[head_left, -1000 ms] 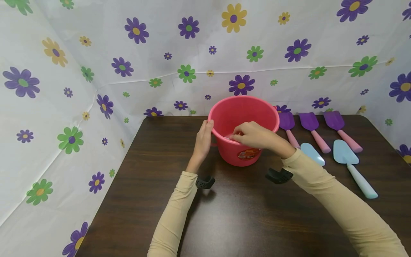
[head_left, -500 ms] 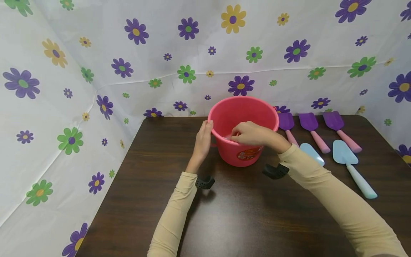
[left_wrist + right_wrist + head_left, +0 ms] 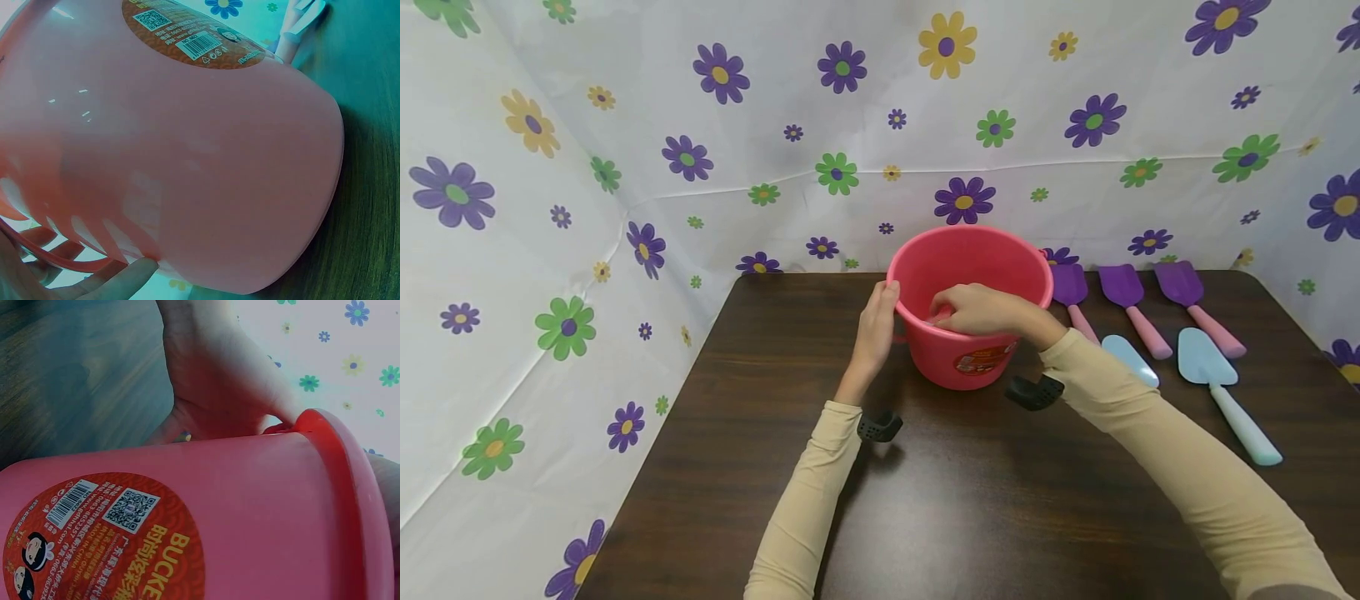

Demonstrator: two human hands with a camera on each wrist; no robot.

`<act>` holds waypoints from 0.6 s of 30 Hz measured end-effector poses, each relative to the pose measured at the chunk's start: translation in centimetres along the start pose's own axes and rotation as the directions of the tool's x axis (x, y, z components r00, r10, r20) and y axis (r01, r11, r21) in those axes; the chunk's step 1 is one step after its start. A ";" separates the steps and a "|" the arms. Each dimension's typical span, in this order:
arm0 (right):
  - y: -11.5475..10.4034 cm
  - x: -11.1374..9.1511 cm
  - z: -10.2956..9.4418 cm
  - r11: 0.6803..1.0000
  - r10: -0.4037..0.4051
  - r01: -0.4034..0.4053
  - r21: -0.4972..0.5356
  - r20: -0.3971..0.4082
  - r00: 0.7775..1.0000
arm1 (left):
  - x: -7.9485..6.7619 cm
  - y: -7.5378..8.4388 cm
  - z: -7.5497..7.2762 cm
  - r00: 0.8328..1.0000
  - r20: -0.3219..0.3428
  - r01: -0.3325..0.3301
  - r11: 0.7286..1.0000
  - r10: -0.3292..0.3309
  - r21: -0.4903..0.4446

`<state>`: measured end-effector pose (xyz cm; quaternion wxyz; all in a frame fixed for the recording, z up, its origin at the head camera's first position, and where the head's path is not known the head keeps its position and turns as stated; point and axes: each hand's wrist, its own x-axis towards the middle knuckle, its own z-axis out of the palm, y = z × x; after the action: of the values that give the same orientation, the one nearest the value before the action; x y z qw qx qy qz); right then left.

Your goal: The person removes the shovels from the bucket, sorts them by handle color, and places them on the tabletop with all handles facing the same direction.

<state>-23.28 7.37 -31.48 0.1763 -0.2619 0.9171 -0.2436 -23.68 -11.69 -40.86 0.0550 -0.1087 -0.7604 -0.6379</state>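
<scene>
In the head view a pink plastic bucket [image 3: 925,354] stands upright at the back middle of the table. My left hand [image 3: 874,333] holds its left side, fingertips right at the rim; in the left wrist view the thumb [image 3: 128,281] lies against the outer wall beside the red handle [image 3: 69,262]. Over the near rim, my right hand [image 3: 988,308] reaches into the bucket with bent fingers. Something pinkish shows beside those fingertips; I cannot tell whether they grip it. The bucket's bottom is hidden. A red oval label [image 3: 125,537] faces the right wrist view.
Right of the bucket lie purple shovels with pink handles, such as the middle one [image 3: 1123,287]. In front of them are a light blue trowel [image 3: 1206,362] and another light blue blade [image 3: 1131,358], partly behind my right sleeve. A flowered cloth [image 3: 812,125] hangs behind the table [image 3: 760,400].
My right wrist and forearm have shifted slightly left and up, with the hand still inside the bucket. The left hand and the bucket stay in place.
</scene>
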 end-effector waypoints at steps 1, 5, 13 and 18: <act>0.0 0.1 0.1 1.000 -0.003 0.003 -0.001 0.000 1.000 | 0.0 0.0 0.0 1.000 -0.001 -0.002 1.000 0.002 0.002; 0.1 0.4 0.1 1.000 -0.009 0.009 0.013 0.028 1.000 | 0.0 0.0 0.1 1.000 -0.007 -0.007 1.000 0.008 0.012; 0.1 0.8 0.1 0.998 -0.029 0.022 0.060 0.110 0.994 | 0.0 0.1 0.1 1.000 -0.003 0.007 1.000 -0.007 0.002; 0.2 0.9 0.1 0.996 -0.053 0.043 0.074 0.133 0.990 | 0.0 0.1 0.0 1.000 -0.003 0.001 1.000 -0.001 -0.003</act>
<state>-24.03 6.98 -31.83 0.2411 -0.2932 0.8873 -0.2620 -23.62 -11.65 -40.82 0.0558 -0.1074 -0.7594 -0.6393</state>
